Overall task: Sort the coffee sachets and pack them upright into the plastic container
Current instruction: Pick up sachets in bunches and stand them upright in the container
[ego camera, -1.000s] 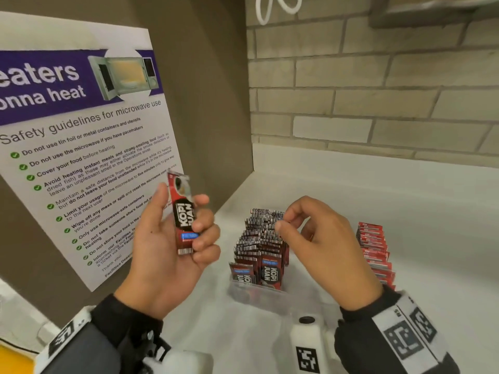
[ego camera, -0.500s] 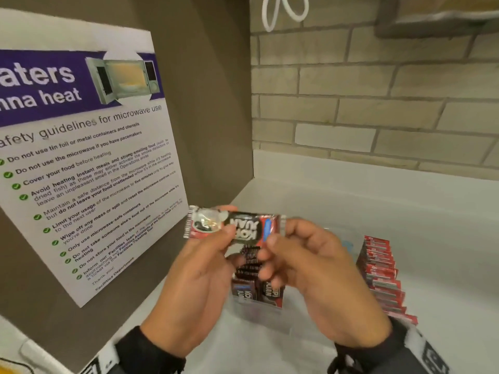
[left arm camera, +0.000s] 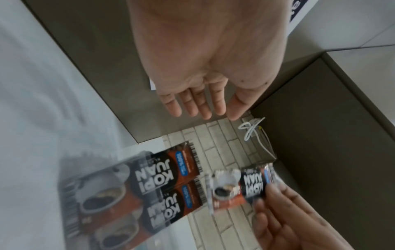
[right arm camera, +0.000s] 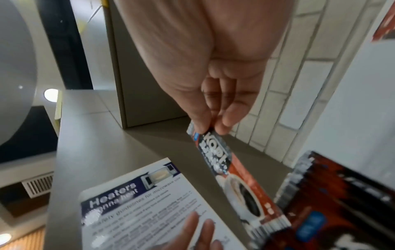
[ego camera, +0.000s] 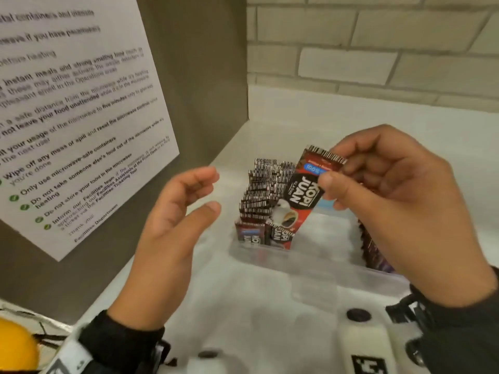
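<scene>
My right hand (ego camera: 333,182) pinches the top end of a red and black Kopi Juan sachet (ego camera: 302,193) between thumb and fingers, hanging tilted over the clear plastic container (ego camera: 291,259). Several sachets (ego camera: 263,195) stand upright in rows inside the container. The held sachet (right arm camera: 233,170) hangs from the right hand (right arm camera: 210,125) in the right wrist view, and shows as the held sachet (left arm camera: 241,187) in the left wrist view. My left hand (ego camera: 205,195) floats empty to the left of the container, fingers relaxed; the left hand (left arm camera: 205,108) shows straight fingers.
A microwave safety poster (ego camera: 75,109) hangs on the brown panel at left. A brick wall (ego camera: 378,44) rises behind the white counter (ego camera: 310,114). More red sachets (ego camera: 372,247) stand at the container's right side, mostly behind my right hand. A yellow object (ego camera: 13,344) sits at the bottom left.
The sachet passed from my left hand to both hands and now only my right hand holds it, over the container. My left hand let go and drew back left. The head view tilted down.
</scene>
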A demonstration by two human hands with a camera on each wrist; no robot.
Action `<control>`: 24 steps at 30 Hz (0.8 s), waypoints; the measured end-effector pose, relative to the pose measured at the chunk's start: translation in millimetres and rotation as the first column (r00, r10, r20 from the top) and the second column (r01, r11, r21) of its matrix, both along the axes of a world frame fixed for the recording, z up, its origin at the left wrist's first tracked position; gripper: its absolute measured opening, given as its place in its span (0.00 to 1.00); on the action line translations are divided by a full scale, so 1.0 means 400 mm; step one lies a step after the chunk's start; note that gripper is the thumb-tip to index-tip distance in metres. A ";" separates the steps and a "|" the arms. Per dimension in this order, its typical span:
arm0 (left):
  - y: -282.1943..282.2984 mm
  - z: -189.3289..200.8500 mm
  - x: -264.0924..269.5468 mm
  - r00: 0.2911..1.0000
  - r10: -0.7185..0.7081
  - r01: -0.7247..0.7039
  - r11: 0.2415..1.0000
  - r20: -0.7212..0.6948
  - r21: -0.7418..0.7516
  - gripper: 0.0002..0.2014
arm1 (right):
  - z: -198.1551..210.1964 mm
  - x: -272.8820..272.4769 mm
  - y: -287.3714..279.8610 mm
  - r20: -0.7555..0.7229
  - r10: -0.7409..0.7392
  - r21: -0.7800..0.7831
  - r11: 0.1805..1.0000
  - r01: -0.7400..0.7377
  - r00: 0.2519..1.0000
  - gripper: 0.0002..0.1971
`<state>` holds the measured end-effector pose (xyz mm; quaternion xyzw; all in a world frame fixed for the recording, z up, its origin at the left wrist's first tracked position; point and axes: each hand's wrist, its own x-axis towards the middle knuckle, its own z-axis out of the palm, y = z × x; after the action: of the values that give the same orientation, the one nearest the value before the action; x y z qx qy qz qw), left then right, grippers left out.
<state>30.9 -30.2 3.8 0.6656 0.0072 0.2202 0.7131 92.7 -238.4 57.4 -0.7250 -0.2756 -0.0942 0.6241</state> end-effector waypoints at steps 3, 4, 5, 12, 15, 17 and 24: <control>0.004 -0.031 -0.004 0.999 -0.007 0.006 0.999 -0.045 -0.032 0.19 | -0.043 -0.011 -0.012 0.016 -0.051 -0.109 0.993 0.053 0.999 0.07; 0.002 -0.038 -0.003 0.998 -0.016 0.014 0.999 -0.064 -0.033 0.19 | -0.058 -0.013 -0.012 0.028 -0.061 -0.145 0.987 0.064 0.998 0.08; 0.000 -0.044 -0.003 0.996 -0.029 0.026 0.999 -0.083 -0.033 0.19 | -0.074 -0.015 -0.009 0.044 -0.064 -0.187 0.980 0.071 0.997 0.08; 0.000 -0.072 0.014 0.982 -0.066 0.053 0.995 -0.174 -0.080 0.21 | -0.163 -0.013 0.038 -0.019 -0.090 -0.314 0.946 0.080 0.996 0.15; 0.000 -0.085 0.017 0.973 -0.095 0.084 0.995 -0.211 -0.063 0.25 | -0.164 -0.010 0.046 -0.065 -0.103 -0.333 0.940 0.075 0.993 0.15; -0.001 -0.092 0.018 0.963 -0.128 0.119 0.992 -0.239 -0.050 0.29 | -0.164 -0.009 0.048 -0.110 -0.105 -0.343 0.937 0.062 0.988 0.17; -0.001 -0.086 0.019 0.942 -0.165 0.177 0.984 -0.292 0.015 0.37 | -0.148 -0.015 0.046 -0.154 -0.103 -0.378 0.925 0.038 0.983 0.21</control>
<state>38.6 -30.6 -30.6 0.7032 0.0493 0.0578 0.7070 86.7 -220.0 -1.6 -0.8453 -0.2076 -0.0002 0.4923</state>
